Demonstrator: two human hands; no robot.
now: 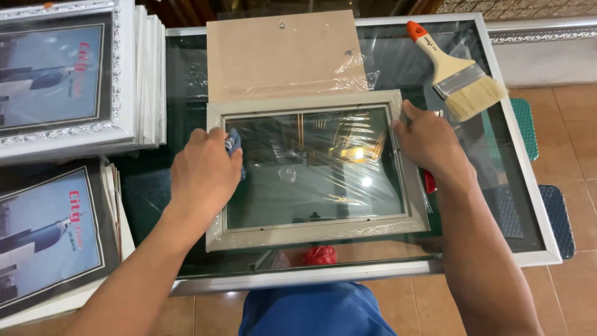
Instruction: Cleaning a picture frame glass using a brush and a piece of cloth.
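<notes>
1. A person looks down at a glass-topped bench point(497, 205) with a pale metal rim, and both bare forearms reach in from the near edge.
2. A grey picture frame point(314, 233) lies flat in the middle of the bench, close to the near edge. Shiny clear plastic wrap covers it, and the glass inside reflects lights.
3. The left hand point(204, 171) rests on the frame's left side. Its fingers are curled down on a small blue cloth point(234, 142), pressing it against the left edge of the glass.
4. The right hand point(429, 142) lies on the frame's right side with its fingers bent over the upper right corner. Whether they grip the frame or only steady it cannot be told.
5. A brown backing board point(283, 53) lies just beyond the frame, touching its far side and reaching the far edge of the bench. Loose plastic wrap bunches at the board's right.
6. A wide paintbrush point(457, 71) with a pale wooden handle, orange tip and light bristles lies near the far right corner, apart from the right hand.
7. Stacks of framed pictures point(59, 74) with white ornate borders cover the left edge of the bench.
8. A tiled floor point(578, 124) shows to the right of the bench.
</notes>
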